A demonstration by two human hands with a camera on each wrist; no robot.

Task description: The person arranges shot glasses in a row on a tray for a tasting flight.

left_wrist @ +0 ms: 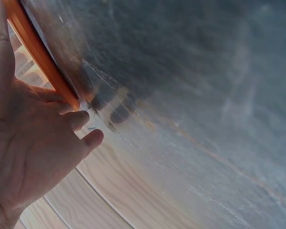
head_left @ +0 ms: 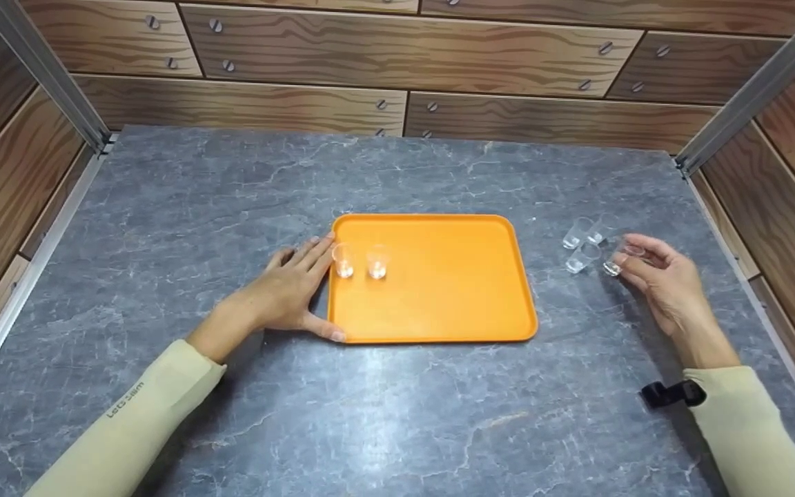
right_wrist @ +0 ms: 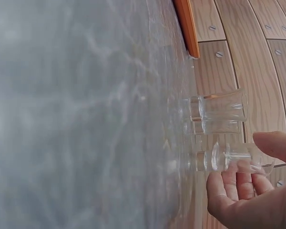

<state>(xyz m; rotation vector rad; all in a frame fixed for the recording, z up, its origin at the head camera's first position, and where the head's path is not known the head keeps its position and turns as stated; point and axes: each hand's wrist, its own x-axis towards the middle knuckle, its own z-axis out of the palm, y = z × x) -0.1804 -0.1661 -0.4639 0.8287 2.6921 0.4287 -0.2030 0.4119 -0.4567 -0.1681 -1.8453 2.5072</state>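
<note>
An orange tray [head_left: 439, 283] lies flat on the table. My left hand [head_left: 290, 290] rests at its left edge with fingers spread, thumb at the near corner and fingertips on the rim. Toward the tray's left side, two clear shot glasses stand, one [head_left: 344, 262] close to the rim and another [head_left: 377, 264] just right of it. Off to the right of the tray, my right hand [head_left: 670, 283] pinches a clear shot glass [head_left: 613, 264] between thumb and fingers. Several more glasses [head_left: 582, 257] stand beside it on the table; two of these [right_wrist: 224, 107] overlap in the right wrist view.
The grey marbled table [head_left: 370, 414] reaches back to a wood-patterned wall [head_left: 411, 55]. Similar panels and metal posts [head_left: 45, 76] bound the sides. A black strap with a clip [head_left: 673, 394] sits on the right sleeve.
</note>
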